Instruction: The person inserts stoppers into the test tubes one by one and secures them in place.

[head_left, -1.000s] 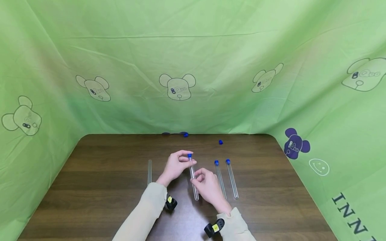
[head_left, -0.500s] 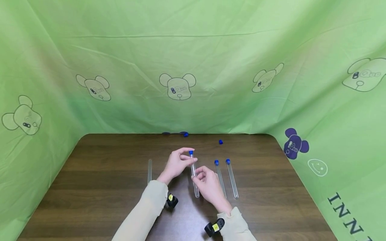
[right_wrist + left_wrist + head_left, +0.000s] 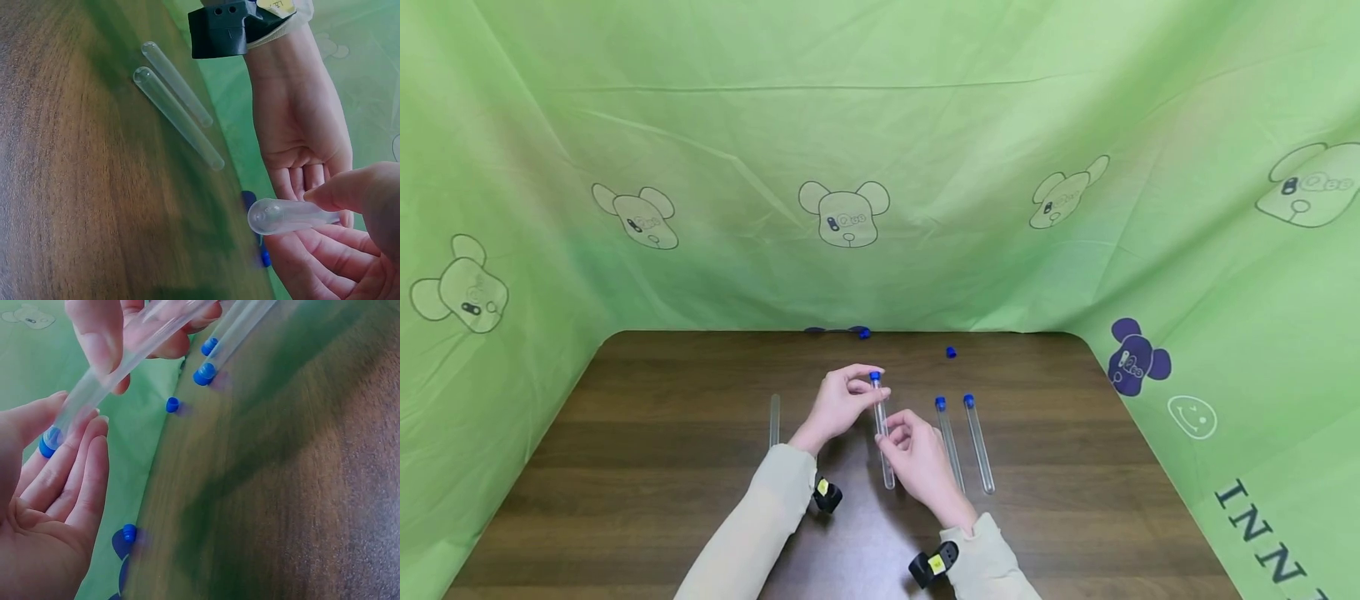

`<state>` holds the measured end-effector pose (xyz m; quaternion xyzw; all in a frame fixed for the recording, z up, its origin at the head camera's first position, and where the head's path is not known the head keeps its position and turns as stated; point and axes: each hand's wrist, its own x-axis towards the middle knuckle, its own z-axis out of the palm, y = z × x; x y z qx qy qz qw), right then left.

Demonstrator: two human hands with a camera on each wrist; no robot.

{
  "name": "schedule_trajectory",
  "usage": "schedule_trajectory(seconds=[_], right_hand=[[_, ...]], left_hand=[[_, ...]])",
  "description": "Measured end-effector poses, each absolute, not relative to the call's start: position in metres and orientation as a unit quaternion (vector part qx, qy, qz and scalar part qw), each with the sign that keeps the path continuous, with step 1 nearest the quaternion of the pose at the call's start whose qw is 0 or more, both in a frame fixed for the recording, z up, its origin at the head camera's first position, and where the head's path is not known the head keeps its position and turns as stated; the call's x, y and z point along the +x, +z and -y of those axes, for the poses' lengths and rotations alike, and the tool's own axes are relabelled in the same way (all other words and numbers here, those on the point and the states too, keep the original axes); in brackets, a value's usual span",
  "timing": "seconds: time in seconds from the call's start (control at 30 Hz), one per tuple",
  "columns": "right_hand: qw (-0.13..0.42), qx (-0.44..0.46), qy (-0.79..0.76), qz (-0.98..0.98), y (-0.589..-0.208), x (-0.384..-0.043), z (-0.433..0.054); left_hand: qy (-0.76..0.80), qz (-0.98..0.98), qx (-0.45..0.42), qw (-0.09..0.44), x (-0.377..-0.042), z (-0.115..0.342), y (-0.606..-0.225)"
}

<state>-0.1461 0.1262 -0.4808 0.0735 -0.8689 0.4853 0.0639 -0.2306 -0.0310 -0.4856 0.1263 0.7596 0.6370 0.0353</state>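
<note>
While the L hand (image 3: 838, 407) grips the top end of a clear tube (image 3: 881, 417), thumb & fingers pinched on it w/ the index at the blue cap (image 3: 875, 377), the R hand (image 3: 919, 467) has its own thumb & fingers clamped on the same tube approx. halfway down. Tube's held above the desk (image 3: 647, 417), tilted, cap end away from the person, rounded end toward them, btwn the other tubes. To the R, just beyond the R hand, two capped tubes (image 3: 979, 446) lie side by side w/ blue caps pointing away. To the L, past the L arm, two plain clear tubes (image 3: 180, 120) lie near each other in the R wrist view; head view shows one, its near end hidden by the L sleeve (image 3: 778, 492). Farther back on the desk sit two loose blue caps: one (image 3: 951, 352) beyond the capped tubes, the other (image 3: 864, 333) at the rear edge by the green cloth (image 3: 842, 108), which has bear-head outlines printed on it. Each wrist wears a small black cam (image 3: 934, 564) w/ a yellow label.
</note>
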Motion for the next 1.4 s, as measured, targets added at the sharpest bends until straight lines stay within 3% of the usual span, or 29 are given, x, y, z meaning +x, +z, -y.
schedule_trajectory(seconds=[0.5,0.9,1.4], right_hand=[[0.087,0.074,0.462,0.879,-0.484,-0.148,-0.131],[0.023,0.083,0.476,0.875,-0.489,-0.144,-0.131],[0.031,0.082,0.501,0.861,-0.492,-0.144,-0.129]], left_hand=[[0.620,-0.766,0.163,0.032,-0.232,0.025,-0.482],[0.665,-0.732,0.140,0.046,-0.234,0.028,-0.484],[0.689,-0.707,0.147,0.064,-0.234,0.029,-0.485]])
